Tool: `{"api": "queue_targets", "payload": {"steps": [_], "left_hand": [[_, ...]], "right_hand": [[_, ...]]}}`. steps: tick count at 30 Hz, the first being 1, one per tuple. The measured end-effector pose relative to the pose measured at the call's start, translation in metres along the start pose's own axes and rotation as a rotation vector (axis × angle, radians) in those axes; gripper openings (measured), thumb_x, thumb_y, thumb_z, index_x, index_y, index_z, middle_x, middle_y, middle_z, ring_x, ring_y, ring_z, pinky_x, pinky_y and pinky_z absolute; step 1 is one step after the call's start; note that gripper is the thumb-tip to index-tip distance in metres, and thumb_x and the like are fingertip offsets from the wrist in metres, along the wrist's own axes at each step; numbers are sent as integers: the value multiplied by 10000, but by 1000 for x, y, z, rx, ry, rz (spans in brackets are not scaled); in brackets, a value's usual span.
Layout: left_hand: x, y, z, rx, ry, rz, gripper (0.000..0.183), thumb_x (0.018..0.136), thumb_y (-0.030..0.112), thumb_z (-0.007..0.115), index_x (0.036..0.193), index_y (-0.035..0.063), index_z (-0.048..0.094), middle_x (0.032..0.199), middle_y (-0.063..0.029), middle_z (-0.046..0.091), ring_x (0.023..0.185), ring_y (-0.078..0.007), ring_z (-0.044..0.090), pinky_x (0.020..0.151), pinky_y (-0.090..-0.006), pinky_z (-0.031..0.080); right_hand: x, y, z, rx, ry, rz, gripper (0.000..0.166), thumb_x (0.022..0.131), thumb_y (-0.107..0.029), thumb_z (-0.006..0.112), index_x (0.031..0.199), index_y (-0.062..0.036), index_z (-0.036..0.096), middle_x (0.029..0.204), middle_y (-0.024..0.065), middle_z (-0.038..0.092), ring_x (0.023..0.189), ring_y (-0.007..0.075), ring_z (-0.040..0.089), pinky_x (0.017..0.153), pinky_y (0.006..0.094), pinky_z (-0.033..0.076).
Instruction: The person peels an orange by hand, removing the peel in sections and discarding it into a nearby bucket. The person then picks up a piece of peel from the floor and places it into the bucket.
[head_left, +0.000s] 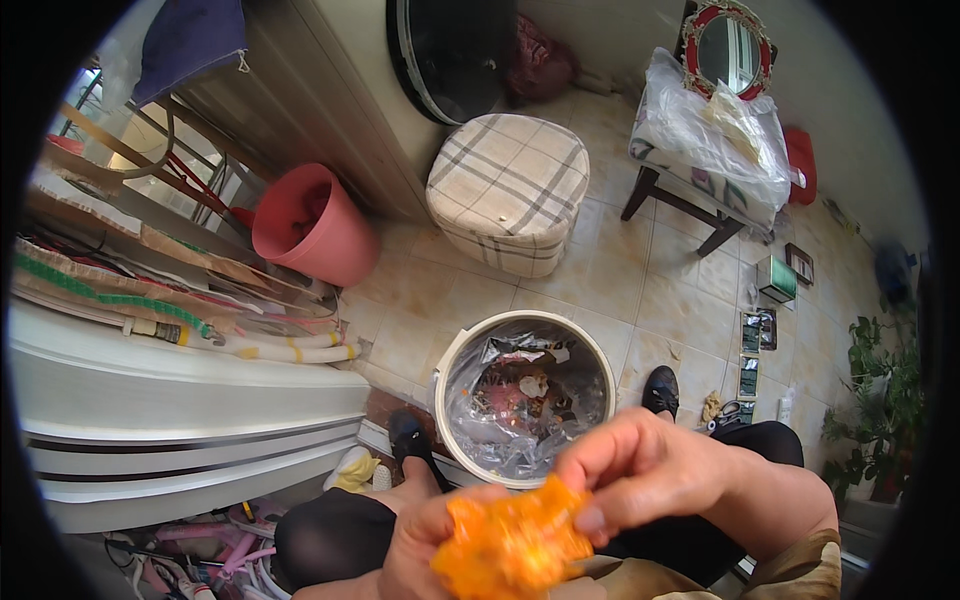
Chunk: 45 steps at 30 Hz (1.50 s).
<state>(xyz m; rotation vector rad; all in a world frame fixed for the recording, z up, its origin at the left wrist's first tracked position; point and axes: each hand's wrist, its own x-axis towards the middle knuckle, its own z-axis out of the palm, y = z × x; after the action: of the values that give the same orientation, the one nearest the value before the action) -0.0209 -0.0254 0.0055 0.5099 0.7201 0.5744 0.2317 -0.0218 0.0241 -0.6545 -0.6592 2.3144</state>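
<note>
Between my two hands is a shiny, crumpled orange item (514, 544), too blurred to tell whether it is plastic film or something soft. My left hand (420, 532) grips its left side, with the fingers partly hidden behind it. The thumb and fingertips of my right hand (649, 472) pinch its upper right edge. Just beyond my hands stands a round cream bin (609, 375) lined with a clear plastic bag. Scraps, wrappers and a whitish crumpled piece (534, 385) lie in the bin.
A checked fabric stool (510, 172) stands beyond the bin, with a pink bucket (315, 229) to its left. A chair (712, 165) at the upper right bears plastic wrapping and a red-framed mirror (727, 52). Scissors (724, 415), sachets (748, 376) and a green box (776, 280) lie along the right.
</note>
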Motion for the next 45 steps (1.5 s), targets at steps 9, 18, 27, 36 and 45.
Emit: {"api": "queue_targets", "payload": {"steps": [9,18,27,36,45], "left_hand": [[-21,10,78,-195,-188,289,208,887,199,609,945,0,621,907,-150,635,845,-297,632,774,-393,531],[15,5,53,-5,-649,685,115,870,139,654,832,30,651,853,-137,645,719,-296,641,685,-384,559],[-9,21,40,31,-475,327,232,893,244,598,944,18,600,940,-143,622,830,-296,618,770,-415,521],[19,0,4,7,-103,64,603,914,383,610,1306,-45,448,1225,-247,559,1044,-396,610,867,-500,536],[29,-3,-2,-149,-241,123,442,879,53,663,1300,54,526,1303,-160,561,1185,-315,571,1030,-457,446]], "right_hand": [[-5,-3,23,-219,-353,-202,58,817,-1,685,874,7,677,719,55,613,634,140,556,576,281,418],[-5,-11,26,-151,-338,-180,76,793,32,653,861,16,683,752,103,647,655,202,610,587,291,439],[-1,-10,18,-266,-360,-193,64,813,7,672,876,16,678,752,96,637,662,188,600,590,286,434],[9,-1,-7,-43,111,14,152,931,-159,605,894,-22,658,770,-3,649,683,36,570,626,193,451],[9,5,-9,-46,216,-14,162,920,-189,614,878,-38,657,747,3,637,677,52,574,625,203,460]]}}
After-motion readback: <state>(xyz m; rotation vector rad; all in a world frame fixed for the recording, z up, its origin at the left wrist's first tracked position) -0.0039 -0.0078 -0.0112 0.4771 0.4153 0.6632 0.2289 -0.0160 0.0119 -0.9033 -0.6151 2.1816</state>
